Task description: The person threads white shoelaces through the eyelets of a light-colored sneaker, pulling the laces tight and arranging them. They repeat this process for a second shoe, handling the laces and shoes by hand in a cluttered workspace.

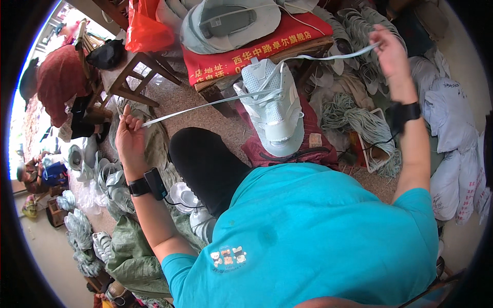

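A pale blue-white sneaker (273, 120) rests on dark red cloth in front of me, its toe toward my body. A flat, pale shoelace (200, 106) runs through its upper, and both ends are drawn out sideways. My left hand (131, 134) is closed on one end, out to the left, with one finger pointing up. Farther off to the right, my right hand (389, 51) pinches the other end. The left stretch looks taut; the right stretch bends slightly near the shoe. I wear a dark band on each wrist.
A wooden stool with a red printed cloth (257, 43) holds more shoe uppers (226, 25) beyond the sneaker. Bundled laces (349, 115) lie to the right, near white sacks (448, 118). On the left stand a wooden chair (131, 72), more uppers and a green sack (134, 251).
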Demonstrator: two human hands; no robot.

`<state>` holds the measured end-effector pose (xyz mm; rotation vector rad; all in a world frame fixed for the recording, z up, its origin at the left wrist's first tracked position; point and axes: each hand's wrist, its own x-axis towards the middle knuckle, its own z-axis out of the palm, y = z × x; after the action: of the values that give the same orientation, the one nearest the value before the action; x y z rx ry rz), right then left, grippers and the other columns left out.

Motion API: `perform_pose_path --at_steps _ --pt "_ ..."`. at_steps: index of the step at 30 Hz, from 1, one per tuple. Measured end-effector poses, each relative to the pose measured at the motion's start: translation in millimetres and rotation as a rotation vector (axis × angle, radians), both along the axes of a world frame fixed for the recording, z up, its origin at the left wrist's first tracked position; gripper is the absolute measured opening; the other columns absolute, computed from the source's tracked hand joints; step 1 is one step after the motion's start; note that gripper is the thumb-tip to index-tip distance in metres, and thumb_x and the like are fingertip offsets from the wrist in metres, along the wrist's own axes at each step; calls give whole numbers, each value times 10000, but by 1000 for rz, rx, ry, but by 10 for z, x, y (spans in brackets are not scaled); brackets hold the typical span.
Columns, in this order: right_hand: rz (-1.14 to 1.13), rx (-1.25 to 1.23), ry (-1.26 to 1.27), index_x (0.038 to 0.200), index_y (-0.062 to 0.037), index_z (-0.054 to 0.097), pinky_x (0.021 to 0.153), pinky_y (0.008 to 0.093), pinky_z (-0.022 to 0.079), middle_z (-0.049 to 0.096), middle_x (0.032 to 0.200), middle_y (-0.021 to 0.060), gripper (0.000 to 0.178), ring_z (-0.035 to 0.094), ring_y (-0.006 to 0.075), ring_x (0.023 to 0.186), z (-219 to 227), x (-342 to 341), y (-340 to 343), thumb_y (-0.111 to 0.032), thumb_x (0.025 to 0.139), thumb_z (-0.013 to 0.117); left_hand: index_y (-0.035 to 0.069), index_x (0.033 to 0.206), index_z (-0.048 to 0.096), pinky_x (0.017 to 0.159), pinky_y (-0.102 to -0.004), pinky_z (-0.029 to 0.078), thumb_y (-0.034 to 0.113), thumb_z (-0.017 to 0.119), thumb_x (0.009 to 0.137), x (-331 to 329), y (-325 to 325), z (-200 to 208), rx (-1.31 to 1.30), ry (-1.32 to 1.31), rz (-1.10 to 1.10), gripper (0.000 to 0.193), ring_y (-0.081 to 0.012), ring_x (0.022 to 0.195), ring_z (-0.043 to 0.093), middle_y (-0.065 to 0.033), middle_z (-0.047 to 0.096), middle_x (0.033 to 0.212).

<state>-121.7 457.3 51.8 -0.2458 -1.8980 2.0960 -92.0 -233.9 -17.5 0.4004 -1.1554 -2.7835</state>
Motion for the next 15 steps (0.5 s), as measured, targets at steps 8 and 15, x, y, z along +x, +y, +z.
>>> perform_pose_path --at_steps 8,15 --pt "-275 -223 -22 1247 4 557 432 202 303 564 795 51 334 364 72 494 78 -5 1840 8 914 524 -69 1290 503 546 -200 310 62 423 1023 -87 -651 -126 -59 68 18 308 -65 642 365 -11 511 848" --pt "159 350 -355 1220 17 578 568 182 388 655 1045 100 392 563 66 686 -411 317 -773 -56 836 548 53 1127 672 597 -222 360 221 506 1018 34 1040 28 -995 156 -154 260 -57 656 464 28 553 733"
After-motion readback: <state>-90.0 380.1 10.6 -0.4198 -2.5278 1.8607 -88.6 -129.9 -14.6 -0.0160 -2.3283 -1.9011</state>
